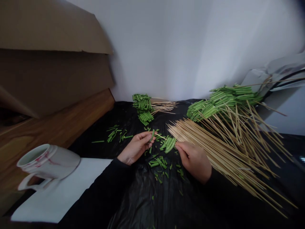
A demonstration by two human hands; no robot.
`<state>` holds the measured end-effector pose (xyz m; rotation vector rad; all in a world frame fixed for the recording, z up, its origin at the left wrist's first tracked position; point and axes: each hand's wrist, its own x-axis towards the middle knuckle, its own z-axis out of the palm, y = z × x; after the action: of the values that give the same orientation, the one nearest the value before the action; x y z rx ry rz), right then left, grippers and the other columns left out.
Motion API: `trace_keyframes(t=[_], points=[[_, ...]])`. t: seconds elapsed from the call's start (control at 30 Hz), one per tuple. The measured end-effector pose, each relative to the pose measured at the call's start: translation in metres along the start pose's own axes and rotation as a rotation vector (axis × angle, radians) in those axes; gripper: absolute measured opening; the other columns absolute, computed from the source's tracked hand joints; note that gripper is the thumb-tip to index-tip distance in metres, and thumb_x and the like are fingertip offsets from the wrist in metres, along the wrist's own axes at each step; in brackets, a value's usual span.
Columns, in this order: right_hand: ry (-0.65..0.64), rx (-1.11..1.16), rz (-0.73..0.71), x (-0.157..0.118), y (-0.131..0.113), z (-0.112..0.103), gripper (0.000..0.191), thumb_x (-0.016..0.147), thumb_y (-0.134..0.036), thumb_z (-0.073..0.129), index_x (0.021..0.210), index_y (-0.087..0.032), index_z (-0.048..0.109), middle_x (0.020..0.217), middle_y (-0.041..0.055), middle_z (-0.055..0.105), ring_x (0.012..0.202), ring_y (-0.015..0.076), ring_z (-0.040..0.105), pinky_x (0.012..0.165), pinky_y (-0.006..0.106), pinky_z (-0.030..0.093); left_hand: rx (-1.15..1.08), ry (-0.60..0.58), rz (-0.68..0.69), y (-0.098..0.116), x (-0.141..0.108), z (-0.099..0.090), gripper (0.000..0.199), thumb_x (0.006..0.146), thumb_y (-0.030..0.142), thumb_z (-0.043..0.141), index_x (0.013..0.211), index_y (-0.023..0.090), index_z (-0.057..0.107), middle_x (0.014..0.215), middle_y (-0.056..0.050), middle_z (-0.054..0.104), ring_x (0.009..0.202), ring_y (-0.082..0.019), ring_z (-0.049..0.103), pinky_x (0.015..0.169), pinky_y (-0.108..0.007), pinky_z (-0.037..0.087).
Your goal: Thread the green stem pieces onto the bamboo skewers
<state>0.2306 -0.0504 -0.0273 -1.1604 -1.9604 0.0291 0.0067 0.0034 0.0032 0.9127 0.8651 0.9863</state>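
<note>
Between the thumb and fingers of my left hand [138,146] is a short piece of green bean [152,135], held at the tip of a bamboo skewer [160,136]. My right hand [195,160] is closed on that skewer, close behind several bean pieces [170,144] threaded side by side on it. Whether the skewer's point has entered the left-hand piece I cannot tell. Loose cut bean pieces [158,162] lie on the black plastic sheet [143,197] below and around both hands. A large fan of bare skewers [212,149] lies right beside my right hand.
Loaded bean skewers are piled at the back [143,106] and at the back right [224,98]. On the left, a white mug [62,162] stands on white paper [78,187] near a cardboard box [57,79]. A white wall [166,47] closes the far side.
</note>
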Motion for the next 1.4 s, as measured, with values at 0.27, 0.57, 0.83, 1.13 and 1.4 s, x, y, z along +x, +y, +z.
trace_keyframes(t=[0.27, 0.57, 0.83, 1.13, 1.4], points=[[-0.057, -0.009, 0.022, 0.0001, 0.0002, 0.0002, 0.024, 0.094, -0.02, 0.041, 0.09, -0.018, 0.065, 0.088, 0.0062, 0.068, 0.085, 0.0165, 0.063, 0.078, 0.027, 0.045, 0.052, -0.006, 0.025, -0.0009, -0.0016, 0.0034, 0.027, 0.072, 0.027, 0.078, 0.095, 0.013, 0.074, 0.081, -0.004, 0.066, 0.072, -0.008, 0.056, 0.067, -0.019, 0.043], [-0.03, -0.012, 0.019, -0.0007, -0.0014, 0.0002, 0.024, 0.094, -0.02, 0.042, 0.09, -0.018, 0.065, 0.088, 0.0061, 0.068, 0.084, 0.0159, 0.063, 0.079, 0.026, 0.044, 0.067, 0.001, 0.069, -0.0017, 0.0001, 0.0, 0.028, 0.072, 0.027, 0.078, 0.096, 0.014, 0.074, 0.085, -0.005, 0.069, 0.076, -0.01, 0.058, 0.07, -0.02, 0.044], [-0.058, -0.015, 0.024, -0.001, -0.0027, -0.0005, 0.025, 0.094, -0.021, 0.041, 0.092, -0.018, 0.065, 0.087, 0.0056, 0.068, 0.083, 0.0154, 0.062, 0.076, 0.026, 0.043, 0.054, 0.036, 0.062, -0.001, -0.0006, 0.001, 0.029, 0.07, 0.025, 0.078, 0.097, 0.014, 0.075, 0.084, -0.005, 0.07, 0.077, -0.01, 0.059, 0.072, -0.02, 0.044], [-0.092, -0.027, 0.024, -0.0006, -0.0023, -0.0009, 0.027, 0.094, -0.02, 0.039, 0.092, -0.018, 0.066, 0.084, 0.0054, 0.067, 0.08, 0.015, 0.061, 0.073, 0.026, 0.042, 0.1, 0.041, 0.08, -0.0013, -0.0009, 0.0019, 0.028, 0.07, 0.026, 0.079, 0.095, 0.015, 0.075, 0.082, -0.006, 0.071, 0.076, -0.01, 0.06, 0.073, -0.021, 0.044], [-0.12, -0.039, 0.043, -0.0011, -0.0041, -0.0017, 0.024, 0.092, -0.018, 0.041, 0.091, -0.018, 0.065, 0.083, 0.005, 0.067, 0.08, 0.0153, 0.061, 0.073, 0.026, 0.04, 0.273, 0.103, 0.205, -0.0043, 0.0028, -0.0007, 0.024, 0.069, 0.026, 0.079, 0.09, 0.015, 0.076, 0.083, -0.007, 0.074, 0.075, -0.014, 0.062, 0.08, -0.028, 0.046]])
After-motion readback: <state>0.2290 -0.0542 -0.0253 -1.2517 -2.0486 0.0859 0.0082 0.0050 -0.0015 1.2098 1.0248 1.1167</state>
